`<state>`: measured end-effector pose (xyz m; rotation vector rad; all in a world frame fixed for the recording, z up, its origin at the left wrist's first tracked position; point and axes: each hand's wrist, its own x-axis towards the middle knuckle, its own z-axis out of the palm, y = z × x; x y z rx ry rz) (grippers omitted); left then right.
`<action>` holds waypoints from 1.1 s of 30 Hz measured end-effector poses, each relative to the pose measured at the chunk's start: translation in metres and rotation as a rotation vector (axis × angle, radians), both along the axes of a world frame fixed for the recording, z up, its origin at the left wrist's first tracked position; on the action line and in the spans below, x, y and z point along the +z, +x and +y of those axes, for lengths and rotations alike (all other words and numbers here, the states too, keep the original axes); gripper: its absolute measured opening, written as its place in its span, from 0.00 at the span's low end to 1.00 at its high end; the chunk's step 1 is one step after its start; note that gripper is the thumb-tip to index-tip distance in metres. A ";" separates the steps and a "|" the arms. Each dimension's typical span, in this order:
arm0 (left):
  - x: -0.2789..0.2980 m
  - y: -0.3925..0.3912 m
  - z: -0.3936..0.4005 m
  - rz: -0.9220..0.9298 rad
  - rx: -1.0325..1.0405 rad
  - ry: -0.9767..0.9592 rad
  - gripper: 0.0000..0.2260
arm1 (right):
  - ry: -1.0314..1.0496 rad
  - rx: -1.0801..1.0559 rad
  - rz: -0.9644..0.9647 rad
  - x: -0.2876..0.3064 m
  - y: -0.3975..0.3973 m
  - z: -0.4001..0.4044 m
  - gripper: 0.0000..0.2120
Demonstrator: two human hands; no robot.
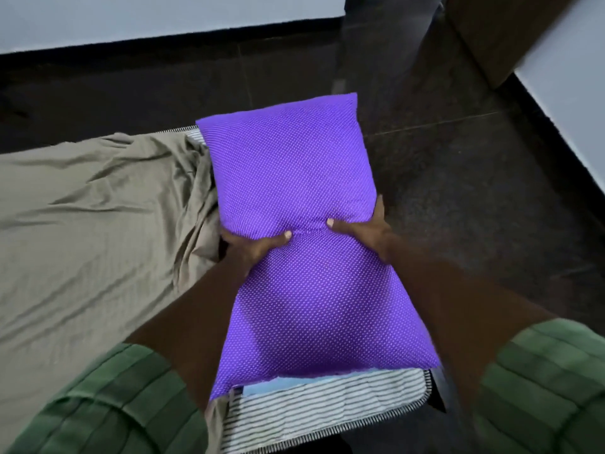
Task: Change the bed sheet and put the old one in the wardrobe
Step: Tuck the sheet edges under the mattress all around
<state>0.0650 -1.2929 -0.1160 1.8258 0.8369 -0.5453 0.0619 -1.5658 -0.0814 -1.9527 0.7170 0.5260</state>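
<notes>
A purple pillow [294,198] with small white dots is held at its pinched middle by both hands, over the end of the bed. My left hand [253,249] grips its left side, thumb on top. My right hand [361,229] grips its right side, thumb on top too. A crumpled olive-grey bed sheet [91,224] covers the mattress to the left, pulled back from the end. The striped mattress [311,407] shows bare beneath the pillow, with a pale blue thing peeking out under the pillow's near edge.
Dark tiled floor [458,158] lies beyond and right of the bed. A pale wall with a black skirting [163,37] runs along the back. A dark brown piece of furniture [497,34] stands at the upper right.
</notes>
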 end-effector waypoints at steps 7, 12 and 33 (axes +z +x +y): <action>-0.048 -0.016 -0.011 0.067 0.100 -0.121 0.72 | -0.088 -0.081 0.112 -0.093 0.012 -0.011 0.84; -0.052 -0.008 -0.009 0.078 0.123 -0.086 0.82 | -0.026 -0.100 0.100 -0.091 0.015 -0.013 0.72; 0.181 -0.015 0.293 -0.228 0.176 -0.359 0.41 | 0.266 -0.058 -0.306 0.159 -0.002 0.254 0.41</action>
